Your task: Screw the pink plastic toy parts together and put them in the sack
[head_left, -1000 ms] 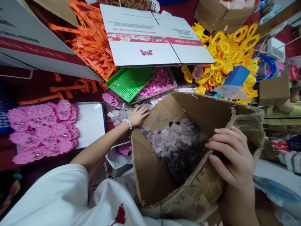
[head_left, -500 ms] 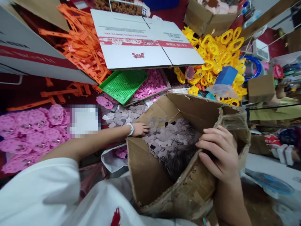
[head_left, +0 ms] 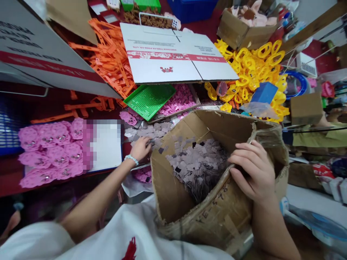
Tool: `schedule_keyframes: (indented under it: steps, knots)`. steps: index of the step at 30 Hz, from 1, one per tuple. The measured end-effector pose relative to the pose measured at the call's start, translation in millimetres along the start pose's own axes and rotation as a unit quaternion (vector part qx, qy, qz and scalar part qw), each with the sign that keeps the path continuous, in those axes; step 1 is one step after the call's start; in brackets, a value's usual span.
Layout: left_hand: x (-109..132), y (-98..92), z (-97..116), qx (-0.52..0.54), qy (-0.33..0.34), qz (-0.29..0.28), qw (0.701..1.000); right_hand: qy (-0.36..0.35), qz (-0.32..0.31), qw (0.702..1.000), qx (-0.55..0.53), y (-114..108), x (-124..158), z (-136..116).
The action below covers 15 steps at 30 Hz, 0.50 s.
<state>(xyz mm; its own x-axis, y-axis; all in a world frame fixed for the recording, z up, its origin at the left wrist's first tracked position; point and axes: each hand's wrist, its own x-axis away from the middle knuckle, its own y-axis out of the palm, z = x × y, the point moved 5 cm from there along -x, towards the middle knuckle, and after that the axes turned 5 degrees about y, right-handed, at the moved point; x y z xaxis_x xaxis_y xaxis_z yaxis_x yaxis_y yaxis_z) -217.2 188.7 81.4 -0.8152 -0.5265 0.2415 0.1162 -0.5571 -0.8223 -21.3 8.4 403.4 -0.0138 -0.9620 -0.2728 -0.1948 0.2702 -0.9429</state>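
While the right hand curls over the torn rim of a worn cardboard carton, its grip closed on the soft board, the left hand reaches past the carton's near-left corner and presses down into a loose spread of small greyish-pink squares. Its fingers are bent among the pieces, but whether they pinch any cannot be told from this view. A deep heap of the same squares fills the carton's inside, with a few dark pieces mixed in. The squares look thin and very light, probably card or soft plastic, though their material is too small to tell. They would likely slide and scatter, so a cupped scoop from underneath looks surer than picking them singly. The carton seems light but limp, and its torn, taped walls may give way, so its lower side offers a firmer hold than the rim. Just beyond the carton sit a green perforated plastic tray and a shallow box of pink pieces. Pink plastic mouldings lie left of it, orange plastic strips lie further off, and yellow plastic loops lie beyond it on the right.
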Motion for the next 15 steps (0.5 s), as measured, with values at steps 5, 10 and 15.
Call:
schedule_keyframes:
  steps: [5, 10, 15]
  knots:
    - [-25.4, 36.6, 26.2, 0.027, -0.059, -0.024, 0.998, -0.010, -0.018, 1.000, -0.011, -1.8, 9.3, -2.8]
    - [-48.2, 15.9, 9.6, 0.041, -0.067, -0.008, 0.997, -0.012, 0.027, 0.999, 0.032, -0.3, 37.0, -22.2]
    - [-13.0, -16.8, -5.6, 0.050, -0.072, 0.076, 0.993, -0.021, 0.065, 0.994, 0.089, 6.4, 51.7, -37.6]
